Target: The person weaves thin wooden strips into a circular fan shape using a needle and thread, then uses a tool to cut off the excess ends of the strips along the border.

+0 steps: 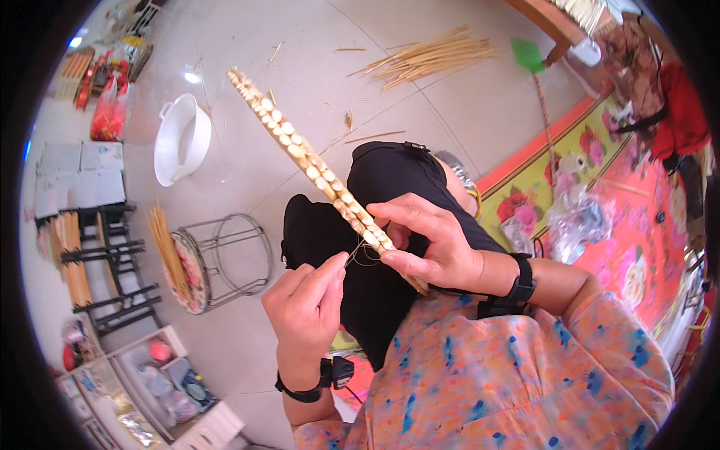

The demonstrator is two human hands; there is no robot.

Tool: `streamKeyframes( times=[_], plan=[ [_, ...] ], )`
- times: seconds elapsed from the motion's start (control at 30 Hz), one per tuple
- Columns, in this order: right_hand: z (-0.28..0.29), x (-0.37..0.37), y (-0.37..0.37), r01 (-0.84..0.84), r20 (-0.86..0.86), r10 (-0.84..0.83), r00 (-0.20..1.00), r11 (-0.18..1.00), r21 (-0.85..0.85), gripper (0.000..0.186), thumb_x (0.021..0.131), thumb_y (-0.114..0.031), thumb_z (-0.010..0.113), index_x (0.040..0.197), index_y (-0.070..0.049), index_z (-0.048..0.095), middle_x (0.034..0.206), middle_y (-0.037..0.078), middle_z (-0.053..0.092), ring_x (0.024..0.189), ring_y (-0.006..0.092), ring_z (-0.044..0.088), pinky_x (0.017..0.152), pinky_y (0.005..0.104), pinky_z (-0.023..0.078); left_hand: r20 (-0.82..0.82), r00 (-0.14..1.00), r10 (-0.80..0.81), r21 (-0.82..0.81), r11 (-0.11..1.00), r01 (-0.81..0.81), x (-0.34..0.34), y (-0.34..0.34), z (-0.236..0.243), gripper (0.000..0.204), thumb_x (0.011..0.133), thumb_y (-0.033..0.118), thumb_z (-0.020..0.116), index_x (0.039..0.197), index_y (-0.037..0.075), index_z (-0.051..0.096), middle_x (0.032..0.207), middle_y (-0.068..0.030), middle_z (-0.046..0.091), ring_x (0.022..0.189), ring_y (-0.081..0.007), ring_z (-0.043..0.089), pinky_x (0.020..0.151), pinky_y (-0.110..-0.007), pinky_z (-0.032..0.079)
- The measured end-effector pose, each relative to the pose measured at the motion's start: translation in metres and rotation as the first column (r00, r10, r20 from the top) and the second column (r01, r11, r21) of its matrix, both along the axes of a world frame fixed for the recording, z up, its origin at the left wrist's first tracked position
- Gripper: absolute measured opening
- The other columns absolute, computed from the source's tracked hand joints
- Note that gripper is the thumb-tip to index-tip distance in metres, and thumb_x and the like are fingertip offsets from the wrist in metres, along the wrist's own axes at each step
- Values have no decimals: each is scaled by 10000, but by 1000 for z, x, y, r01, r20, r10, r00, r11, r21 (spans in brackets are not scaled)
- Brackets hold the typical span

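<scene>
A long narrow piece of straw-coloured stalks (304,159) slants from the upper left down to my lap, with pale round cut ends in rows along its edge. My right hand (435,244) grips it near its lower end, thumb on the near side and fingers on the far side. Close beside that end, my left hand (306,309) is closed in a pinch on a thin thread (365,262). The thread loops between the pinch and the stalks. Whether a needle is also between those fingertips is too small to tell.
Loose stalks (431,58) lie on the tiled floor ahead. A white basin (182,141) stands left, above an overturned round stool (232,259) with more stalks (166,251) beside it. A flowered mat (634,247) and a green-headed fly swatter (528,55) are right; an open drawer (161,375) is lower left.
</scene>
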State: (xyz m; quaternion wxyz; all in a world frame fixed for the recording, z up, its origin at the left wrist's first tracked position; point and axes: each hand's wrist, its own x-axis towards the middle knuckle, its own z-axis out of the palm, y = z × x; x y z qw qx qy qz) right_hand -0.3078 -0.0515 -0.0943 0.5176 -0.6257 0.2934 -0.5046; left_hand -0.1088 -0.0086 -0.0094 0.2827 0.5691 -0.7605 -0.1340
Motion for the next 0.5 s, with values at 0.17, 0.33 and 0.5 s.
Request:
streamKeyframes(
  times=[0.17,0.33,0.5],
  plan=[
    [-11,7,-3,-29,137,26,990,999,20,513,824,-94,750,1315,-80,602,1108,69,563,736,91,542,643,233,491,17,1000,22,37,999,-23,-2,5,-3,201,795,-22,705,985,36,739,570,-58,497,473,-170,452,456,-297,336],
    [-12,12,-2,-77,212,63,975,995,57,487,825,-105,755,1295,-120,631,1112,64,548,730,92,550,631,233,488,15,995,100,70,992,-101,-2,13,-2,199,822,-32,666,1011,-16,725,659,-50,597,559,-81,513,516,-225,377],
    [-14,13,-4,-96,264,73,962,992,76,491,823,-103,757,1297,-126,631,1114,62,535,720,93,547,620,235,483,4,988,155,114,982,-154,-6,14,-1,192,844,-37,665,1030,-24,716,700,-53,615,597,-77,523,536,-219,391]
  ],
)
